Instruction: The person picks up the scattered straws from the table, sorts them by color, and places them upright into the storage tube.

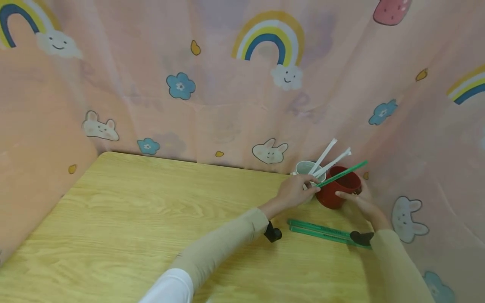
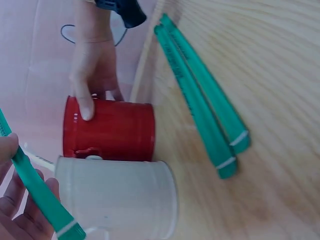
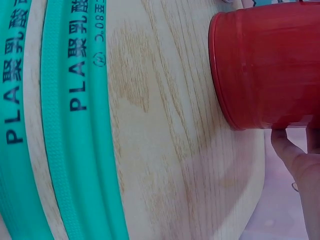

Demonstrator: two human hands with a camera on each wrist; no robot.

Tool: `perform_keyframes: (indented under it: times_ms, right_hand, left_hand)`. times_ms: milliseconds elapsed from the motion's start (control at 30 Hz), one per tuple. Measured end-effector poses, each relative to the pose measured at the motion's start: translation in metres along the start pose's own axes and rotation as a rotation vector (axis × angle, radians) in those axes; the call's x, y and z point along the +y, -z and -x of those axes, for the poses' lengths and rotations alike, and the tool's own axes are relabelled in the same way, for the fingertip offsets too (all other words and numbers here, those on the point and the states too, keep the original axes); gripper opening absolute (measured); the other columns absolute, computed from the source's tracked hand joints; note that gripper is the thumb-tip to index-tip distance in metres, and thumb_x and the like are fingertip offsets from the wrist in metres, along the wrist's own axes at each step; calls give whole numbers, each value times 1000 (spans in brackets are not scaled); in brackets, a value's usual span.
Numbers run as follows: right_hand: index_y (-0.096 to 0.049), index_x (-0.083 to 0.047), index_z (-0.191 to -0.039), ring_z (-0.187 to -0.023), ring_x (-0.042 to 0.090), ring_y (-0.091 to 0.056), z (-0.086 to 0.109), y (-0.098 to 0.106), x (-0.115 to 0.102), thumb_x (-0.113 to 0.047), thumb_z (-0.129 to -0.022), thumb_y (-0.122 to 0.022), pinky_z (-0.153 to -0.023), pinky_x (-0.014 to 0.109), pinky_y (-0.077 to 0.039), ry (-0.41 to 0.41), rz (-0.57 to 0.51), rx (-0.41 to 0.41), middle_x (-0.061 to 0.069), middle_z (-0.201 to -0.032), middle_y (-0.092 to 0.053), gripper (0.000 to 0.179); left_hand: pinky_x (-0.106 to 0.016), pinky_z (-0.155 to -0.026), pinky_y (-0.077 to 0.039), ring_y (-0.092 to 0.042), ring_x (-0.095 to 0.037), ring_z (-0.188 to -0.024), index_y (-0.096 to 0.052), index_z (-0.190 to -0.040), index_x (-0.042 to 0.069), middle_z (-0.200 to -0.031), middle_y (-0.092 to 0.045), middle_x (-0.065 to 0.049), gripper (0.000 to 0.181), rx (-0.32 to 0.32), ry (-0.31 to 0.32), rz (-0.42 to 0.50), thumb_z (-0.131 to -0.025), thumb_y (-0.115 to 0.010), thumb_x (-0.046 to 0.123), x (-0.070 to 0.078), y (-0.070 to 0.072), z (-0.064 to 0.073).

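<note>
My left hand (image 1: 297,190) pinches a green-wrapped straw (image 1: 346,171), printed along its length, between thumb and fingers. It slants up over the mouth of a red bucket (image 1: 329,197). On the far right, my right hand (image 1: 365,204) grips that bucket by its side, the thumb on the near wall. Beside it, touching or nearly so, stands a white bucket (image 2: 117,195); two white-wrapped straws (image 1: 323,156) lean out of it. Two more green-wrapped straws (image 2: 200,100) lie side by side on the table, partly under the right wrist in the head view.
The wooden table (image 1: 151,219) ends at a pink printed curtain (image 1: 223,92) behind and on both sides. Both buckets stand near its back right corner. A black wrist strap (image 1: 273,232) shows below the left hand.
</note>
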State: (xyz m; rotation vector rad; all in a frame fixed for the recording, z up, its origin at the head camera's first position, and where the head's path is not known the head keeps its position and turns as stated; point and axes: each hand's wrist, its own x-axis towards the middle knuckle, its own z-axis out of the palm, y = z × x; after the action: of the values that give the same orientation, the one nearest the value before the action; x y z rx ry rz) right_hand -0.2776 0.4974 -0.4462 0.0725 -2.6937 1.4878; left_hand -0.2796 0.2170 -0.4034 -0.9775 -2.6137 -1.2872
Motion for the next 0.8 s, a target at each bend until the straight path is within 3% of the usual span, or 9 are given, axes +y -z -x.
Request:
perform_keyframes:
  times_ms: [133,300,467,633,800]
  right_hand:
    - [-17,-17,-153,-114,-5,-37,0,1,-2,-20,-92,-64,-95,35,-36,-9,-12,-5,1,-141,-41,77]
    - [-17,-17,-152,-111,-5,-39,0,0,-4,-22,-92,-65,-90,22,-37,-18,-13,-5,-12,-134,-42,77]
    - [-18,-15,-152,-111,-4,-38,1,-2,-8,-25,-91,-66,-92,26,-37,-31,-3,-8,-11,-135,-41,78]
    - [-17,-16,-152,-112,-3,-38,2,-2,-6,-25,-91,-66,-93,31,-37,-41,4,1,-5,-139,-40,79]
    - [-18,-16,-153,-114,-3,-37,2,0,-4,-25,-91,-66,-94,28,-38,-34,10,0,2,-143,-38,79]
  left_hand:
    - [-14,-43,-31,-45,1,-52,-69,-113,25,-83,-65,13,23,24,-10,10,-95,-60,33,8,1,-8]
    - [-14,-45,-37,-50,4,-61,-67,-115,26,-87,-68,12,22,59,-10,9,-96,-58,31,17,2,-15]
    - [-11,-49,-38,-56,4,-71,-67,-112,26,-92,-72,12,19,141,-6,17,-96,-59,30,23,0,-17]
    - [-6,-56,-40,-57,3,-78,-70,-112,23,-101,-71,8,20,170,-62,111,-94,-62,28,28,-4,-18]
    - [-6,-57,-43,-55,5,-72,-73,-109,20,-93,-66,3,20,201,-90,194,-91,-66,27,32,-6,-21]
